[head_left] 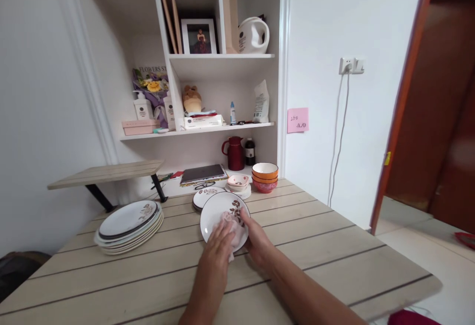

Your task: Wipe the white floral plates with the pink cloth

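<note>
A white plate (213,211) with a dark rim and a brown flower print is tilted up toward me above the table. My right hand (258,238) grips its right edge, thumb on the face and the other fingers behind. With my left hand (219,246) I press a crumpled pale pink cloth (237,231) against the plate's face. Just behind it, a small stack of similar plates (208,195) lies on the table, partly covered by the held plate.
On the wood-striped table (148,285), a stack of larger plates (128,220) stands left, below a raised shelf (107,172). Small dishes (238,181), stacked bowls (264,177), a laptop (204,173) and a red jug (235,153) stand at the back.
</note>
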Motion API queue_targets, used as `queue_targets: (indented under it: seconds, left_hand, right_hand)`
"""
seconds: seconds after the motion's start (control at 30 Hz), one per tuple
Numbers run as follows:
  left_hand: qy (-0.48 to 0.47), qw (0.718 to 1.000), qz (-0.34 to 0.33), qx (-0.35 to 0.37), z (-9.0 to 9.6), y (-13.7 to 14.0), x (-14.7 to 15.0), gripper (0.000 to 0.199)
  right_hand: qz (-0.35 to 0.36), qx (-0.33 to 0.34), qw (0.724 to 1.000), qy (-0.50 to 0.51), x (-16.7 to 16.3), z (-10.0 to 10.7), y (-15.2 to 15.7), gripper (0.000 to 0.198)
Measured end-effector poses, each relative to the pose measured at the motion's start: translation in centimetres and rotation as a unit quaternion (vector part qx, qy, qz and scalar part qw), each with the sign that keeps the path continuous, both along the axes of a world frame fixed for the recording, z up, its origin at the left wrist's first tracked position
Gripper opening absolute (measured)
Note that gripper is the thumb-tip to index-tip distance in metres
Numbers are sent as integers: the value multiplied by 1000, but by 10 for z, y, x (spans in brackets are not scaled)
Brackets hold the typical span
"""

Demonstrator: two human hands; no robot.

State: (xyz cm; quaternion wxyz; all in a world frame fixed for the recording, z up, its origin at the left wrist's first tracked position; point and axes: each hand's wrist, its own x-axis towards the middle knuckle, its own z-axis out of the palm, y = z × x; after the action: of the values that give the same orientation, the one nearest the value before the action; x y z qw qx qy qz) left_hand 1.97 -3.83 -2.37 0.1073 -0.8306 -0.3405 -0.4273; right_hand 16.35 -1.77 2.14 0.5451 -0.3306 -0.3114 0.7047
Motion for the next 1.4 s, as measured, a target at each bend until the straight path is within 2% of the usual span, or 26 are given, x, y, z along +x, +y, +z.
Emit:
queue_targets:
  seconds: [0.1, 0.2, 0.3, 0.4, 0.47, 0.53, 0.63, 0.77, 0.87, 0.97, 1.07, 1.13, 1.23, 1.4]
  left_hand:
    - [53, 995, -7, 87, 3, 1, -1, 50]
    - [101, 981, 47, 156, 7, 0, -4, 50]
    - [110, 967, 162, 165, 10, -4, -7, 51]
    - [79, 949, 264, 155, 12, -7, -10, 49]
    - [67, 939, 302, 148, 12, -7, -12, 43]
    - [66, 933, 323, 144, 11, -4, -13, 39]
    - [78, 927, 334, 151, 9, -2, -15, 36]
    - [95, 930, 311, 172, 5, -1, -11, 38]
    - [107, 946, 239, 189, 4, -2, -6, 40]
    - [119, 965, 160, 171, 4, -3, -2, 45]
    - [132, 975, 94, 151, 6, -6, -1, 49]
    - [137, 976, 77, 148, 8, -8, 1, 49]
    - [125, 975, 116, 142, 10, -9, 3, 47]
    - [71, 948, 281, 127, 11, -5, -2, 40]
  right_hand:
    - [50, 4, 999, -14, -1, -5, 0, 56]
    - [101, 23, 995, 6, -8, -12, -2, 58]
    - [139, 44, 989, 10, -18, -15, -9, 58]
    - [177, 71, 982, 8, -26, -16, -15, 58]
    - [171, 77, 982, 21, -28, -17, -16, 57]
    - [141, 54, 988, 37, -27, -19, -12, 56]
    - [86, -1, 995, 43, -24, -21, -4, 55]
    - [51, -29, 997, 40, -17, -18, 3, 57]
    - [39, -42, 998, 34, -11, -13, 5, 60]
    - [35, -57, 998, 5, -8, -9, 3, 65]
    - [63, -36, 997, 2, -8, -10, -1, 64]
    - [94, -16, 995, 5, -11, -12, -5, 63]
    - [126, -2, 992, 7, -16, -16, -8, 61]
    - [126, 0, 991, 40, -25, -18, -10, 54]
